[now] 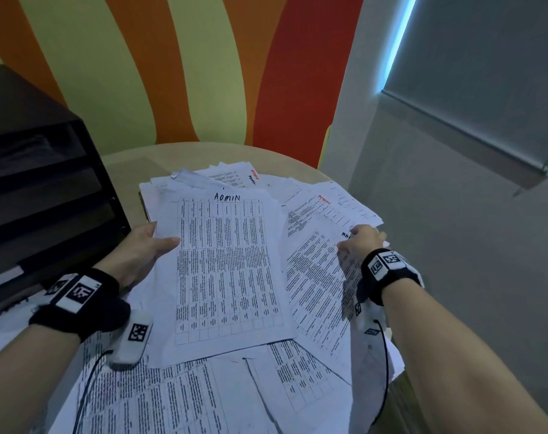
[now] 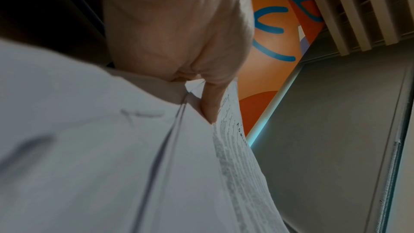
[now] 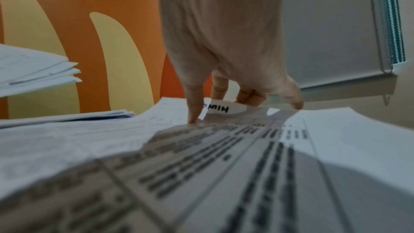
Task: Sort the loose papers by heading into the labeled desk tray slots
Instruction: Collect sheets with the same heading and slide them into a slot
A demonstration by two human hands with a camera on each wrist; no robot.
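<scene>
Table [image 1: 301, 166]: round and pale, it carries our whole spread of loose papers [image 1: 222, 399], fanned so the headings show.
Desk tray [image 1: 44, 189]: dark stacked slots just left of the papers, near enough for filing; we cannot read its labels.
ADMIN sheet [image 1: 229, 270]: top of the batch we hold, heading facing us so matches can join it.
Second sheet [image 1: 316, 296]: lies to the right on the heap, its heading partly covered by our fingers; it seems to read ADMIN too.
Left hand [image 1: 141, 249]: grips the batch's left edge, thumb on top, fingers beneath.
Right hand [image 1: 362, 238]: fingers curled, pinching the second sheet's top corner, probably to lift it.
</scene>
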